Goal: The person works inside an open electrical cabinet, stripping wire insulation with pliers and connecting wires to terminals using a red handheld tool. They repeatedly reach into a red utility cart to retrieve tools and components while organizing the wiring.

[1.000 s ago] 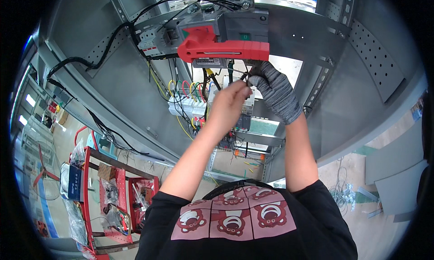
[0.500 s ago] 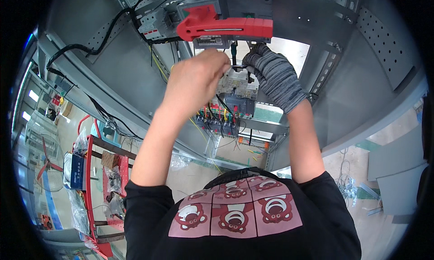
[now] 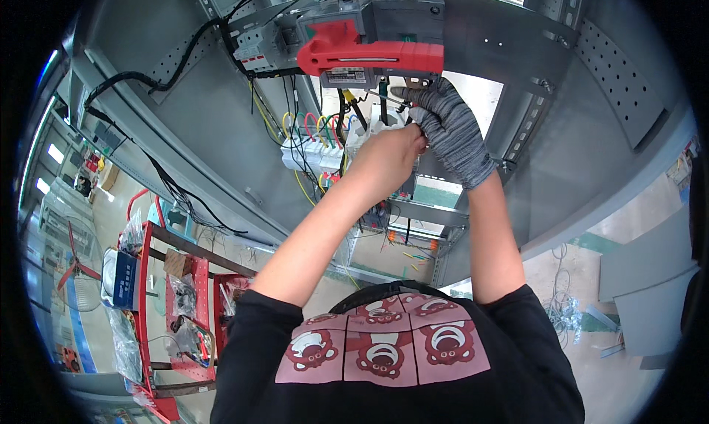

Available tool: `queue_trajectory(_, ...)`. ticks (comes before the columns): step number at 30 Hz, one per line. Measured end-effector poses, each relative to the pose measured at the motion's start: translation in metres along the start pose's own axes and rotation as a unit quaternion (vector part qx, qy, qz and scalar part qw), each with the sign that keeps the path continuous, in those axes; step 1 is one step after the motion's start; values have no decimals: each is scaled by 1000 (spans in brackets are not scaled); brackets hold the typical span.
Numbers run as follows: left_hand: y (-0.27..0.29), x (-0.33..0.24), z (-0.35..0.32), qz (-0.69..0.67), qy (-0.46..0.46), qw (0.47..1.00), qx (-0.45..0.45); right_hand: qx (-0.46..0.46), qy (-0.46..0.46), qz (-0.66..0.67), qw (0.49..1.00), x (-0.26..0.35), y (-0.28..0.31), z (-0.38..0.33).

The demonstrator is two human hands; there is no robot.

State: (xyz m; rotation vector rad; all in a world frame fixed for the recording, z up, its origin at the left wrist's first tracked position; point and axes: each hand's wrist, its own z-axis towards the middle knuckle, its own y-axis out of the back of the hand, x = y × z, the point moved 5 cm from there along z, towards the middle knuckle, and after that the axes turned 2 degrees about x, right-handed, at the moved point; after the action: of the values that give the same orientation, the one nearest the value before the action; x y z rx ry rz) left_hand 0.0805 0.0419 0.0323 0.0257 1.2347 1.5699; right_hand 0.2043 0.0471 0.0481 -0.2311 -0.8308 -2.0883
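Red handle (image 3: 384,57) looked like smooth plastic, semi-gloss; breaker body (image 3: 406,14) behind it, grey matt plastic. Right hand (image 3: 456,140) wore rough, matt knitted cloth. Cabinet wall (image 3: 543,180) was smooth painted metal, low sheen; perforated plate (image 3: 617,81), metal, duller. Black cables (image 3: 136,79) had plastic sheathing. Shirt (image 3: 413,405) was matt cloth, print (image 3: 380,343) smoother. Cart (image 3: 148,291) showed painted metal; bag (image 3: 131,236), glossy clear plastic; brown box (image 3: 177,263), matt cardboard.

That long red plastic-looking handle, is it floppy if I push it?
The straight red handle probably feels stiff, since it juts sideways without sagging. It likely won't roll away, because it appears mounted on the grey, boxy unit.
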Motion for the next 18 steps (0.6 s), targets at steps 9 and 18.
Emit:
queue_trajectory(9,86,-33,-20,221,-4,973,-70,149,-30,-224,963,33,-4,4)
queue_trajectory(18,43,36,1,-170,52,983,-47,47,-12,41,998,2,3,2)
